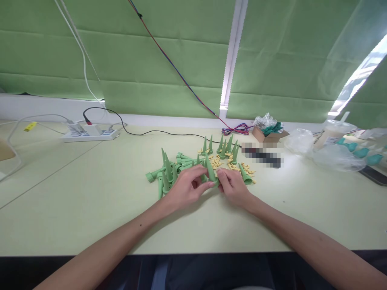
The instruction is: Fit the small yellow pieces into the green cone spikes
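Between thumb and fingers, my left hand [189, 186] grips a green plastic cone spike [211, 171], its point up. My right hand [234, 187] is closed in a pinch at the right side of that cone, near its base; whatever sits in its fingertips is hidden. Green cones and tubes [165, 173] lie and stand in a heap by my left hand. Beyond the hands are small yellow plastic pieces [215, 162] and several upright green cones [223, 149]. One tilted green cone [245, 174] rests just right of my right hand.
At the back left sits a white power strip [90, 135] with a black cable. Toward the right are a small cardboard box [267, 135], plastic bags [299, 141], a drink cup [329, 133], teal parts [361, 152] and a phone [374, 175]. A blurred dark object [261, 155] lies nearer.
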Tool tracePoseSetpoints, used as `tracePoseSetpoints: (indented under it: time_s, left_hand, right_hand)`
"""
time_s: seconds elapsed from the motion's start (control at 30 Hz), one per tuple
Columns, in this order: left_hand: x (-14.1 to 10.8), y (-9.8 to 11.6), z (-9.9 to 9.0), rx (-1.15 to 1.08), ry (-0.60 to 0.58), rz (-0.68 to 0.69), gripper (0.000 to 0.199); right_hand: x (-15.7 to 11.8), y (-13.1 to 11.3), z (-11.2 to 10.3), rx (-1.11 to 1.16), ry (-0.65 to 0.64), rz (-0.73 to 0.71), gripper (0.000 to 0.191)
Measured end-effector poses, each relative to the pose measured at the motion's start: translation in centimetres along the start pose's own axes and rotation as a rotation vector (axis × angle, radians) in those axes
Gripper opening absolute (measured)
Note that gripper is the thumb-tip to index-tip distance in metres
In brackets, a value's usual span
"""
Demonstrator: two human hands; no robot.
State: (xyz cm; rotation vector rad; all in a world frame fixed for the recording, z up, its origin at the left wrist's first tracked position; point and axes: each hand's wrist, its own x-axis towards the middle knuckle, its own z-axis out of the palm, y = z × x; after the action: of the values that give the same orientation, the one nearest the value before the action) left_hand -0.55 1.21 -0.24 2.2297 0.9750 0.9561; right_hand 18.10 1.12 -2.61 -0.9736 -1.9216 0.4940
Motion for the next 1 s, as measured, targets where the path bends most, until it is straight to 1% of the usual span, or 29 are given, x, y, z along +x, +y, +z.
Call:
tracePoseSetpoints:
  time_s: [0.17,0.4,0.5,0.63,0.73,0.83,0.93,1.0]
  left_hand:
    - [0.1,-0.1,-0.1,0.004,0.019,0.047,0.028]
    - [-0.1,-0.3,0.0,0.044,0.051,0.119,0.013]
    - [-0.2,-0.5,0.1,0.073,0.069,0.143,0.015]
    - [-0.3,-0.5,0.3,0.089,0.093,0.168,0.022]
    - [-0.3,-0.3,0.4,0.071,0.096,0.139,0.024]
    - [-0.2,0.0,0.3,0.03,0.12,0.075,0.025]
    - [0.0,0.4,0.1,-0.069,0.158,-0.051,0.019]
    - [0.2,0.7,-0.2,-0.195,0.133,-0.141,0.02]
  right_hand:
    - [0.1,-0.3,0.1,-0.021,0.008,-0.011,0.053]
    - [0.1,-0.4,0.3,-0.038,0.08,-0.01,0.061]
    - [0.1,-0.5,0.3,-0.037,0.094,0.006,0.064]
    - [0.0,-0.7,0.4,0.033,0.106,0.039,0.064]
    - [-0.1,-0.6,0.5,0.088,0.115,0.071,0.061]
    - [-0.1,-0.5,0.6,0.127,0.142,0.1,0.057]
    - [-0.1,-0.3,0.6,0.158,0.192,0.111,0.056]
    - [-0.2,-0.3,0.5,0.172,0.223,0.101,0.055]
